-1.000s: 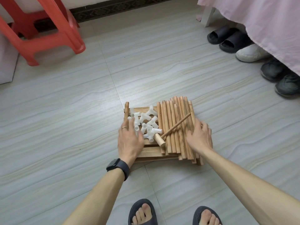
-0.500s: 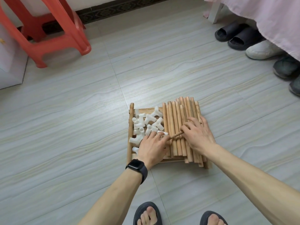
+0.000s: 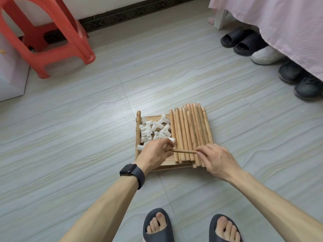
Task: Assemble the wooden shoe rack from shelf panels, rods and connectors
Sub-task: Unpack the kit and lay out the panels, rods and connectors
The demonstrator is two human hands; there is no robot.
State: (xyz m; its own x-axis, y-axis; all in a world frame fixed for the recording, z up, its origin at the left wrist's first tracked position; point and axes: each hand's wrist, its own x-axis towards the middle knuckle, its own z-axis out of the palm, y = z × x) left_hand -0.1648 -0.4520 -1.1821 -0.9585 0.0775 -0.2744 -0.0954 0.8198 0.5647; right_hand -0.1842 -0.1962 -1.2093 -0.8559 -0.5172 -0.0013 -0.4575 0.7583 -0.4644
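Head view puts both sets of fingertips on one thin brown wooden rod [image 3: 183, 151], which lies crosswise. The curled fingers [image 3: 167, 145] of the left hand [image 3: 155, 151] pinch its left end. The bent fingers [image 3: 201, 153] of the right hand [image 3: 217, 158] pinch its right end. From my seat I cannot tell whether the left fingers also touch the nearest white connector.

The pinched rod crosses the near end of a bundle of round light wooden rods [image 3: 190, 133], lying side by side and pointing away from me. Just left of the bundle sits a loose heap of white plastic tube connectors [image 3: 153, 130]. Bundle and heap both rest on flat slatted wooden shelf panels [image 3: 153, 117] stacked on the floor. A single wooden rod [image 3: 138, 126] lies along the stack's left edge. The left palm covers the near part of the connector heap.

A black smartwatch [image 3: 132, 172] sits on the left wrist. Everything lies on a grey wood-grain tiled floor [image 3: 87, 137]. I see two feet in dark slippers [image 3: 158, 227] at the bottom edge. A red plastic stool [image 3: 52, 41] stands far left. Far right, a row of shoes [image 3: 244, 42] lines up under a hanging pink cloth [image 3: 279, 23].
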